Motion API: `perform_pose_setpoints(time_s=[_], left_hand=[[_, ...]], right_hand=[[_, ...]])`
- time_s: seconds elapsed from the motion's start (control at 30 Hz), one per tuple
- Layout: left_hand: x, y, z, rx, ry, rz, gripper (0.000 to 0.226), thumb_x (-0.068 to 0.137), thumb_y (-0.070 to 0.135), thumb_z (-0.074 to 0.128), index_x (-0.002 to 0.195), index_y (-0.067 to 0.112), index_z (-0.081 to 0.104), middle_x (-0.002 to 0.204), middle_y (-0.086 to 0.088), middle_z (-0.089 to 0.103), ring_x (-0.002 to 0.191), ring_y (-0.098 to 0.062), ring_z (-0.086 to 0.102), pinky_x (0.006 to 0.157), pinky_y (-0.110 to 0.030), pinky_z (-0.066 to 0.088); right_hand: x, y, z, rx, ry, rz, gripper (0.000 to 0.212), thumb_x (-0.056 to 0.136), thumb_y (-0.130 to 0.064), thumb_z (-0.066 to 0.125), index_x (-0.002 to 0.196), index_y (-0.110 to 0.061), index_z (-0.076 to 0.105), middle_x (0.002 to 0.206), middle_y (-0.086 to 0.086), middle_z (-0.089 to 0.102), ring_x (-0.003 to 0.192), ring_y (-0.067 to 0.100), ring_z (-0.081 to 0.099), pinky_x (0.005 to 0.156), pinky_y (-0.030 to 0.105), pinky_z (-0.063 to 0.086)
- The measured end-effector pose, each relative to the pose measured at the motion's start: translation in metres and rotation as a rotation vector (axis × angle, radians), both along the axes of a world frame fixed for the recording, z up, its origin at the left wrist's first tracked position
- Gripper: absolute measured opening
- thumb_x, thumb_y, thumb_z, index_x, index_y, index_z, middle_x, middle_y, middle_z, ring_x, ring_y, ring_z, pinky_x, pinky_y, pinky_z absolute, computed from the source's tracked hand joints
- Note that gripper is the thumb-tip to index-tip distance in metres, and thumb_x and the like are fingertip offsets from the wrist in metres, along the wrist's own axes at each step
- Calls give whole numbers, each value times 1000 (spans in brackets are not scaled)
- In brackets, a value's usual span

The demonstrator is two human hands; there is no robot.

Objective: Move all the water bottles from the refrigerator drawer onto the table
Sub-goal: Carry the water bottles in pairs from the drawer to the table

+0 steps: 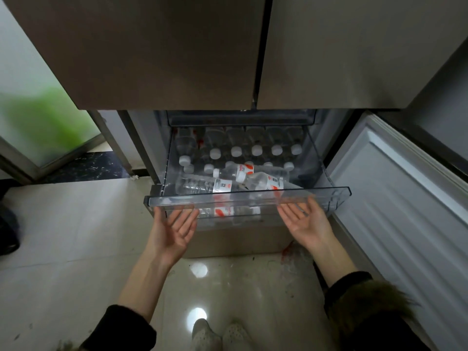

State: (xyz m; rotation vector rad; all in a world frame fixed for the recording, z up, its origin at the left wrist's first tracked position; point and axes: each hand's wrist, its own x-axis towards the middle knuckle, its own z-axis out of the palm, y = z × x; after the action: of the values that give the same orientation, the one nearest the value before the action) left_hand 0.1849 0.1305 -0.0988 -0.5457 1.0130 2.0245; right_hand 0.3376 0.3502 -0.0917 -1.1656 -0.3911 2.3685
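The clear plastic refrigerator drawer [336, 192] is pulled out below the closed upper doors. Several water bottles with white caps stand upright at its back [236, 151], and three lie on their sides at the front, one of them a bottle with a red and white label [202, 186]. My left hand [174, 228] is palm up under the drawer's front lip on the left, fingertips hidden behind the lip. My right hand [306, 221] is palm up under the lip on the right, fingers straight. Neither hand holds a bottle.
The lower refrigerator door [395, 198] stands open on the right. Glossy floor tiles [76, 224] lie below and to the left. A glass panel [38, 117] with a green blur is at far left. My feet [217, 335] stand near the bottom edge.
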Motion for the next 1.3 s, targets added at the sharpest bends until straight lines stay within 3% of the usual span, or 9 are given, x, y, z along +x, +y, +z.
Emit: perform_pose_setpoints(time_s=[0.1,0.27,0.43,0.6,0.7,0.8,0.9,1.03,1.3], left_hand=[[-2,-9,5,-54,2,-139,39,99,37,30,117,11,52,82,-5,75,71,-17,73,61,-25,56],[-12,-3,31,-73,151,-320,31,96,28,37,107,12,62,97,-4,74,82,-15,72,68,-25,57],[-37,32,53,-146,389,-391,26,97,23,43,114,13,59,110,-3,69,100,-18,66,81,-29,50],[-68,76,46,-383,695,-702,29,95,27,48,120,16,58,117,-1,65,107,-17,62,93,-30,47],[-86,104,28,-551,917,-916,28,97,14,44,122,16,56,122,0,59,110,-14,55,96,-28,42],[-103,124,-2,-684,1152,-1225,35,93,3,47,127,9,54,129,-4,56,117,-17,52,102,-29,40],[-115,133,-21,-761,1323,-1459,45,87,8,60,131,13,51,136,-6,52,120,-19,52,101,-27,41],[-122,135,-29,-879,1510,-1632,66,81,26,68,140,24,37,145,0,38,129,-21,41,106,-31,35],[-131,134,-29,-931,1718,-1651,64,75,46,68,132,35,40,133,7,51,113,-16,51,92,-33,45]], right_hand=[[8,6,5,129,-153,188,36,99,-28,42,124,-2,43,133,22,51,113,33,55,88,41,47],[14,15,31,385,-277,510,35,97,-32,44,113,-3,56,102,12,67,95,24,64,77,35,53],[-17,23,60,605,-216,547,26,96,-27,47,105,-7,61,105,12,69,98,24,67,81,32,57],[-62,39,53,925,-430,692,25,94,-20,53,113,-6,61,110,10,66,98,19,63,90,32,52],[-84,60,36,1201,-624,967,36,90,-19,59,125,-7,57,124,8,61,112,19,58,96,28,44],[-97,79,14,1315,-793,1293,58,84,-22,67,137,-10,44,139,6,49,125,20,48,102,28,40],[-106,88,1,1355,-877,1502,74,75,-27,75,139,-15,40,141,5,44,123,22,47,101,33,41],[-113,88,-5,1544,-972,1617,73,70,-35,77,133,-21,43,135,4,44,120,24,45,100,38,41],[-113,87,-3,1769,-1047,1573,66,69,-50,73,122,-19,48,126,3,51,107,22,53,84,33,43]])
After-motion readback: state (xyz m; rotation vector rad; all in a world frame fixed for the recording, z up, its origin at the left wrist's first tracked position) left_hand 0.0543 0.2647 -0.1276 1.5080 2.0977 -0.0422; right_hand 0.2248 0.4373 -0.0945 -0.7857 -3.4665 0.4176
